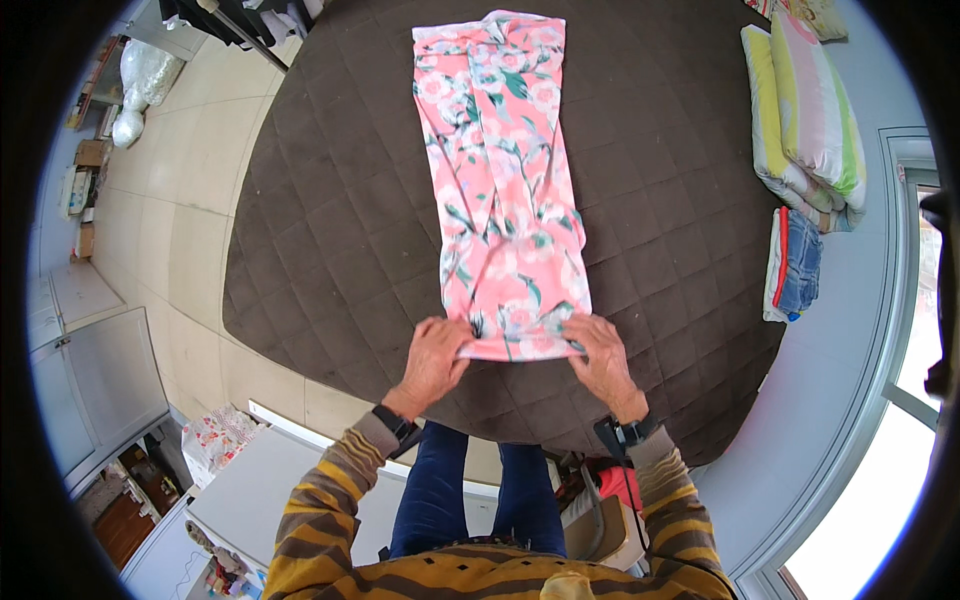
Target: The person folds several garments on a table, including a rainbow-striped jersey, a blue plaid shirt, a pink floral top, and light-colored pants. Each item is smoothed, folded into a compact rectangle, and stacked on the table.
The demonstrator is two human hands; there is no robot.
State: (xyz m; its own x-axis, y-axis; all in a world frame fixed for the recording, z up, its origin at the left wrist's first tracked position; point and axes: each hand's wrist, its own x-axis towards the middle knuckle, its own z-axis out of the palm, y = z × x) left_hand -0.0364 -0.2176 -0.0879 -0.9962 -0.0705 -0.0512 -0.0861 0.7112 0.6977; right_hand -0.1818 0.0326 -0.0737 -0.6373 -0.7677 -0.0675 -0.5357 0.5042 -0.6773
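A pink floral cloth garment (510,187) lies lengthwise before me, folded into a long strip with some creases along it. Its near end is turned over in a narrow fold. My left hand (436,360) grips the left corner of that fold, fingers on top and thumb at the near edge. At the right corner, my right hand (602,361) pinches the fabric in the same way. Beneath the cloth is a dark brown quilted bed cover (337,225). The garment's far end is somewhat uneven, with pale fabric showing.
Striped folded bedding (814,112) and a small stack of folded clothes with denim (801,262) sit along the right edge by the wall. Tiled floor (196,225) runs along the left. Behind me are a white table (255,469) and a chair (600,529).
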